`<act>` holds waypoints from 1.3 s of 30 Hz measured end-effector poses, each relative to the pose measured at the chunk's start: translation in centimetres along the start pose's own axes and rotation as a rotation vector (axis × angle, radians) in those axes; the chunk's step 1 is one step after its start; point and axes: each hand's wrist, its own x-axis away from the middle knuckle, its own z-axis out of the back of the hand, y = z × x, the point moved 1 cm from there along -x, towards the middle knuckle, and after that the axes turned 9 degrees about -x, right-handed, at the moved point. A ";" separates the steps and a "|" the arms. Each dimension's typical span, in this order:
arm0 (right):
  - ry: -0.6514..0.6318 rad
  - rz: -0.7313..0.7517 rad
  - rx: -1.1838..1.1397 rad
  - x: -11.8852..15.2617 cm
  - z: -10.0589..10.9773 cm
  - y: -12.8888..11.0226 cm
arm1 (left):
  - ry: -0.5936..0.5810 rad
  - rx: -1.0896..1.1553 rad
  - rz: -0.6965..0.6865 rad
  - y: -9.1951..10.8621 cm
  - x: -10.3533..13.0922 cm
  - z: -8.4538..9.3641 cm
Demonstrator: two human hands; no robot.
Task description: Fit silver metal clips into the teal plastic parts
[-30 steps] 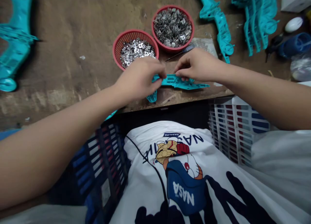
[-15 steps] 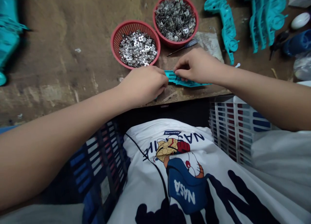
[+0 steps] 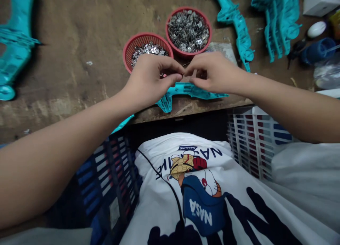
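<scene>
Fingertips of both hands meet just above a turquoise plastic part (image 3: 186, 89) lying along the table's front edge. My left hand (image 3: 156, 76) is closed, thumb and fingers pinched together; whatever is between them is too small to make out. My right hand (image 3: 212, 73) pinches at the same spot, and its contents are hidden too. Behind the hands stand a red basket (image 3: 129, 53) of shiny metal clips, partly covered by my left hand, and a second red basket (image 3: 209, 28) full of greyer metal clips.
Turquoise parts lie at the far left (image 3: 20, 43), at the back right (image 3: 240, 28) and in a stack (image 3: 281, 21) beside it. A blue cup-like object (image 3: 316, 51) and a white box (image 3: 320, 2) are at the right. Crates, one dark (image 3: 114, 177), one white (image 3: 249, 138), flank my lap.
My left hand has come off the turquoise part and risen to meet my right hand, uncovering the part's left end. My right hand has shifted slightly left. The view has tilted a little.
</scene>
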 end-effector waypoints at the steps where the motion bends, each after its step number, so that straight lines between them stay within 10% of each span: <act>1: 0.035 -0.013 -0.037 0.1 0.4 -0.7 | 0.007 -0.007 0.008 -0.1 0.1 -0.1; 15: 0.010 -0.061 -0.043 0.6 -0.1 -2.1 | 0.038 -0.264 -0.013 -0.3 2.1 -1.6; 24: -0.158 0.050 0.024 -1.2 0.2 2.5 | -0.237 -0.490 -0.247 0.5 3.5 -4.5; 39: -0.207 0.249 -0.008 -2.5 -2.3 6.3 | -0.389 -0.557 -0.230 1.3 2.5 -3.6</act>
